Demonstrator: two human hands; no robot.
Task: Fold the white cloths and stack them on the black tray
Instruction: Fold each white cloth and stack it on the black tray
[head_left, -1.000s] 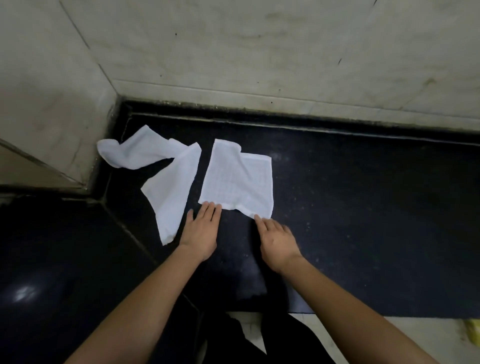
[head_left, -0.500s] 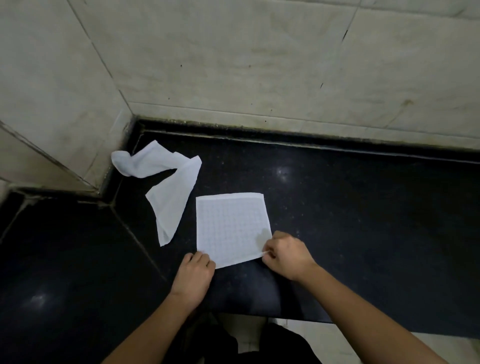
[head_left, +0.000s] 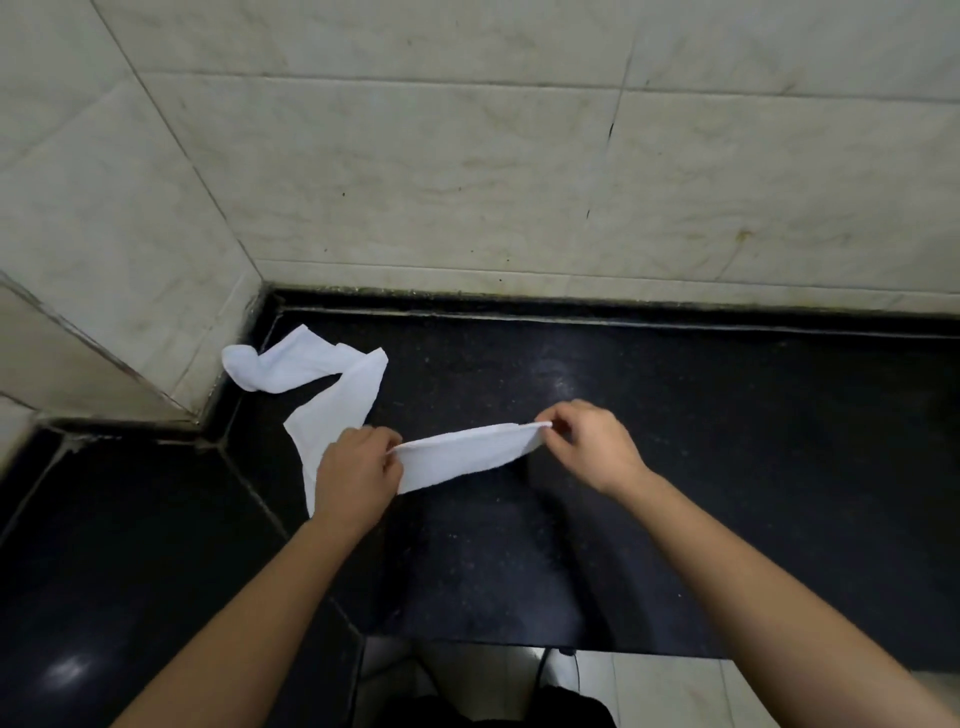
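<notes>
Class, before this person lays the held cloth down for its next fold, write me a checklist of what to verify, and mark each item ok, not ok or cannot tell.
1. Left hand pinches one end of the held cloth: ok.
2. Right hand pinches the other end: ok.
3. Cloth stretched between the hands, lifted off the black surface: ok.
4. Edges line up along the fold: cannot tell, the lower layer is hidden.
5. Landing spot below the cloth bare: ok.
6. Second cloth folded: not ok, it lies crumpled near the wall corner.
</notes>
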